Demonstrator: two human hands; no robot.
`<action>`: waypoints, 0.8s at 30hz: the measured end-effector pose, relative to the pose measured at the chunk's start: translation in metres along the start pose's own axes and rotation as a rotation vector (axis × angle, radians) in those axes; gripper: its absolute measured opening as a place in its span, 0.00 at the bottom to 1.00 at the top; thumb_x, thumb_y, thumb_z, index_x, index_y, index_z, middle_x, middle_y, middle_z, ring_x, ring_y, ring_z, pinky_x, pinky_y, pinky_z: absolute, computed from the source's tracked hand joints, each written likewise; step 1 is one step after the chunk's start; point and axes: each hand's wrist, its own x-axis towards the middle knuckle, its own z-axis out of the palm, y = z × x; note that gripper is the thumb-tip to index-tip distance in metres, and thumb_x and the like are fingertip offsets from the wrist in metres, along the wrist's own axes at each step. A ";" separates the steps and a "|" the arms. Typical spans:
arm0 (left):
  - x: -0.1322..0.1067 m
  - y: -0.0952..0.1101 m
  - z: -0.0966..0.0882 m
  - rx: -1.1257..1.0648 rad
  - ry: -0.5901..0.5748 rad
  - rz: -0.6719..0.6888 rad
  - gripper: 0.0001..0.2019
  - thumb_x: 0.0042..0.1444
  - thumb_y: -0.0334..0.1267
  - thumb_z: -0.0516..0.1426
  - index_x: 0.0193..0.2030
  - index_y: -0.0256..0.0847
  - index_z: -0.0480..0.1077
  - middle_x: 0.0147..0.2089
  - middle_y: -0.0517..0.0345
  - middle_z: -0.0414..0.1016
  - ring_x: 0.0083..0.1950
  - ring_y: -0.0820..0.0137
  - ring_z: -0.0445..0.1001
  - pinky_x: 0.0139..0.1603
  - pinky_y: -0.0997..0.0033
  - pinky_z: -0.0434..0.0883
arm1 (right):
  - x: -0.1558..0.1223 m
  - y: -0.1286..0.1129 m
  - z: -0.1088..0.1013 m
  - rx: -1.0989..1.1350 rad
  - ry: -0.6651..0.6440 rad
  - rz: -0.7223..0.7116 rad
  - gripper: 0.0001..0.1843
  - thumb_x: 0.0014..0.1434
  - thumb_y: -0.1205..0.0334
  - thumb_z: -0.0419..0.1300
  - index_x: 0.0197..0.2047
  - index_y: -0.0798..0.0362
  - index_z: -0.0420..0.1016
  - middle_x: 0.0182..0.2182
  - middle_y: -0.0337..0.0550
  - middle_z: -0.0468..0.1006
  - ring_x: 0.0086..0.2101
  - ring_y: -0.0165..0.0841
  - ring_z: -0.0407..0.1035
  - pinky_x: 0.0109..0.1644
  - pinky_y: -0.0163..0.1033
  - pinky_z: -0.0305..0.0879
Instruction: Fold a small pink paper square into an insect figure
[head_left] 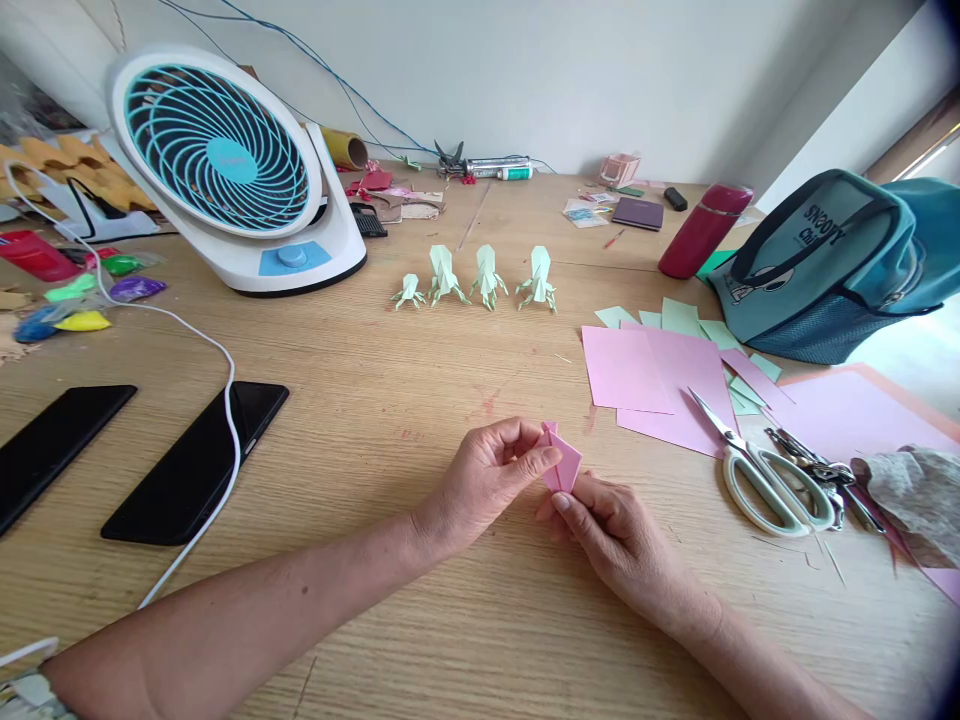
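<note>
Between my two hands is a small piece of folded pink paper (568, 461), held upright just above the table. My left hand (487, 462) pinches its upper left side between thumb and fingers. Gripping its lower tip are the thumb and fingers of my right hand (611, 525). A crease runs down the paper's middle, and a small folded point sticks up at the top. Part of the paper is hidden behind my left thumb. Beyond my hands several pale green folded paper figures (487, 275) stand in a row.
Scissors (761, 475) lie right of my hands beside a bunch of keys (821, 470). Pink sheets (637, 365) and green paper pieces (681, 316) overlap behind them. A fan (225, 160), two black phones (195, 460), a red bottle (705, 232) and a teal bag (817, 265) surround the area.
</note>
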 end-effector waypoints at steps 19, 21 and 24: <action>0.004 -0.010 -0.009 -0.040 -0.083 -0.130 0.17 0.57 0.47 0.63 0.29 0.38 0.64 0.22 0.69 0.59 0.21 0.81 0.53 0.24 0.77 0.53 | 0.000 0.004 -0.003 0.004 0.014 0.031 0.27 0.72 0.46 0.48 0.27 0.52 0.72 0.22 0.38 0.70 0.26 0.30 0.66 0.34 0.35 0.62; 0.005 -0.010 -0.010 -0.027 -0.085 -0.123 0.16 0.58 0.47 0.62 0.29 0.38 0.64 0.23 0.68 0.58 0.23 0.80 0.53 0.26 0.76 0.54 | -0.001 0.003 -0.004 -0.021 0.008 0.037 0.29 0.72 0.44 0.46 0.28 0.52 0.74 0.21 0.38 0.70 0.26 0.31 0.66 0.34 0.35 0.63; 0.007 -0.010 -0.009 0.011 -0.068 -0.045 0.16 0.61 0.46 0.59 0.28 0.39 0.62 0.25 0.67 0.58 0.26 0.77 0.55 0.29 0.75 0.56 | -0.003 0.002 -0.002 -0.061 0.037 0.072 0.30 0.71 0.43 0.46 0.28 0.53 0.76 0.21 0.39 0.70 0.25 0.31 0.66 0.33 0.36 0.64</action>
